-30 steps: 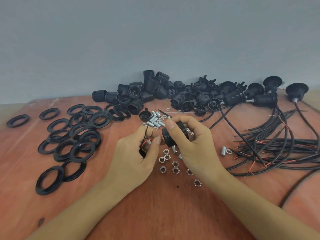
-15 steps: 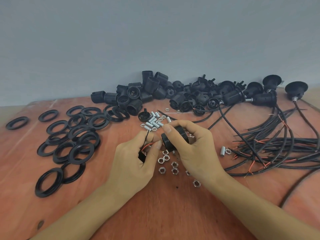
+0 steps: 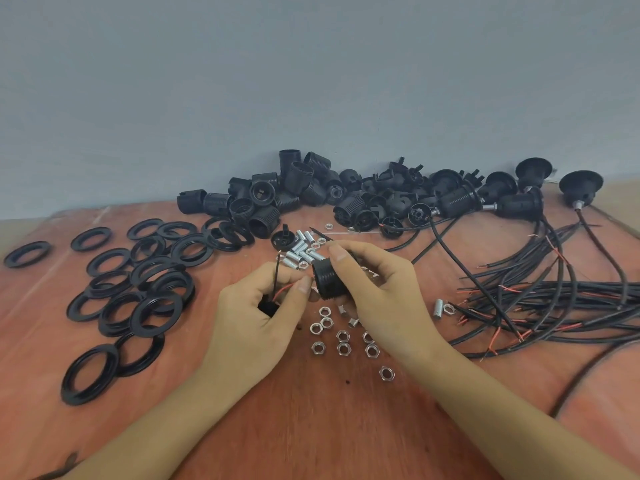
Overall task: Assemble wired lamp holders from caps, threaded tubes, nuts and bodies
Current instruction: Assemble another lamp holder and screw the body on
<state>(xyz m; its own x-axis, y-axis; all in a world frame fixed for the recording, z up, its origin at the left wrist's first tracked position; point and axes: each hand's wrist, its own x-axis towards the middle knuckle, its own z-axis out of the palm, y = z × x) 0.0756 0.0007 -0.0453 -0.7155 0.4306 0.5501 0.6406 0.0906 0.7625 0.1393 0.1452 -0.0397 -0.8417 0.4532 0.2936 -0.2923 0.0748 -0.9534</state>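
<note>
My right hand [image 3: 377, 292] grips a black threaded lamp holder body [image 3: 327, 280] over the middle of the table. My left hand [image 3: 256, 313] is closed on a black cap [image 3: 267, 307], mostly hidden in the palm, and pinches its red and black wire ends [image 3: 282, 284] right at the body's open end. Loose silver nuts [image 3: 343, 336] lie just below the hands. Short silver threaded tubes [image 3: 303, 249] lie just behind them.
Black rings [image 3: 138, 289] are spread over the left of the wooden table [image 3: 311, 427]. A heap of black bodies and caps [image 3: 311, 195] sits against the wall. Finished wired holders [image 3: 516, 204] and a bundle of black cables [image 3: 554, 299] fill the right side.
Both hands have stayed together over the nuts. The left fingers have shifted slightly on the wire ends at the body's opening.
</note>
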